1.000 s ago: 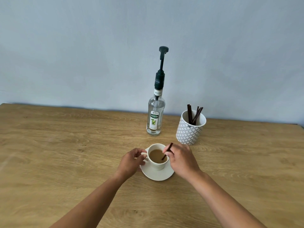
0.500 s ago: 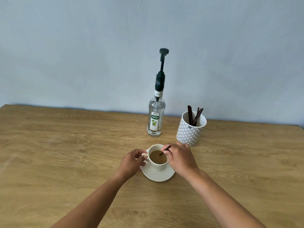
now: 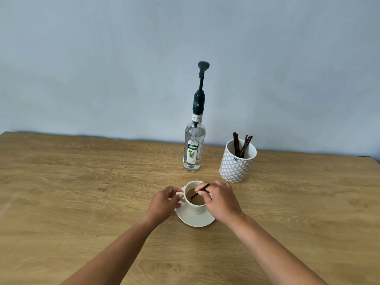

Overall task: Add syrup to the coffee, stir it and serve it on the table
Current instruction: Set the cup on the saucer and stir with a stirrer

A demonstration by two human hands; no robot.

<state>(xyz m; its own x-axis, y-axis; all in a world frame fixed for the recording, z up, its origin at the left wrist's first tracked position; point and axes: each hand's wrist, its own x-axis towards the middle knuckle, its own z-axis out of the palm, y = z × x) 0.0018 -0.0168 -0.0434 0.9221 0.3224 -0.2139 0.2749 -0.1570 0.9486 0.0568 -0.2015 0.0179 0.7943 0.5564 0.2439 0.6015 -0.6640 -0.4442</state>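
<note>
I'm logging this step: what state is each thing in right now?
coffee cup: upright on saucer, filled with coffee
saucer: flat on the table
stir stick: tilted, lower end in the coffee
syrup bottle: upright, pump fitted, untouched
patterned cup: upright, holding spare sticks
left hand: grips the cup's handle
right hand: pinches the stir stick

The stirrer's [image 3: 200, 191] lower end was lost under the coffee [image 3: 197, 200]. The right hand [image 3: 223, 202] covered the right side of the cup [image 3: 195, 208] and of the saucer [image 3: 193, 220]. The left hand [image 3: 162, 204] hid most of the handle [image 3: 180, 195] and the saucer's left rim. Both forearms ran off the near edge of the view, and the table [image 3: 82, 182] was cut off at left, right and near. The sticks' [image 3: 243, 145] lower halves sat out of sight in the pot [image 3: 234, 169]. The fine print low on the bottle's [image 3: 193, 132] label was too small to read.
</note>
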